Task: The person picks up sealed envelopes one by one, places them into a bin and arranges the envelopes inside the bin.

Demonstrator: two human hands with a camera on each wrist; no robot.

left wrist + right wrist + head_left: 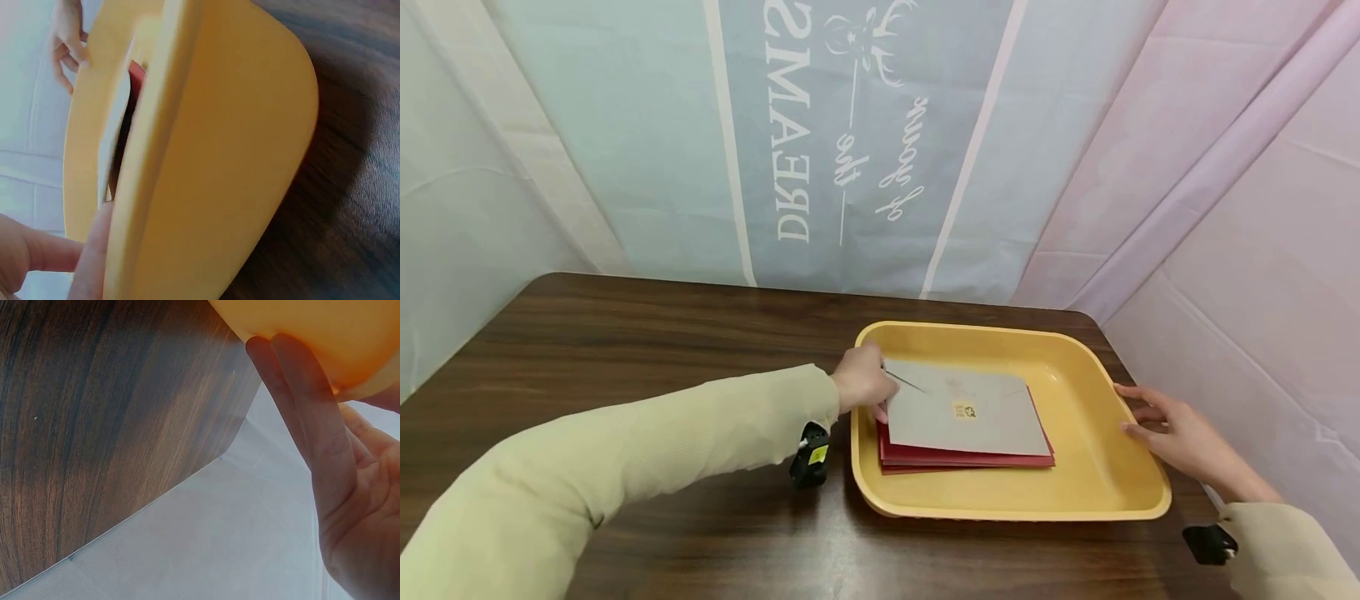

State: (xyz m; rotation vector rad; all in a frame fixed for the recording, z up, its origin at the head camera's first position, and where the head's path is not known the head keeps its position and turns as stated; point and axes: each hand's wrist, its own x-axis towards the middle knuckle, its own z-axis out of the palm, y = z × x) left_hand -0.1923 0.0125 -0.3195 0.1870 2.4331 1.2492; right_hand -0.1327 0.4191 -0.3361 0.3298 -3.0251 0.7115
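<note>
A yellow plastic tray stands on the right part of the table. Inside it lies a grey envelope with a small gold emblem, on top of several red envelopes. My left hand reaches over the tray's left rim and pinches the grey envelope's left edge, which is raised off the red ones in the left wrist view. On the opposite side, my right hand holds the tray's right rim, thumb on top and fingers along the outer wall. The right wrist view shows those fingers against the wall.
The dark wood-grain table extends to the left of the tray. Behind it hangs a printed cloth with white lettering, and pale fabric runs along the right side. A black camera is strapped to the left wrist.
</note>
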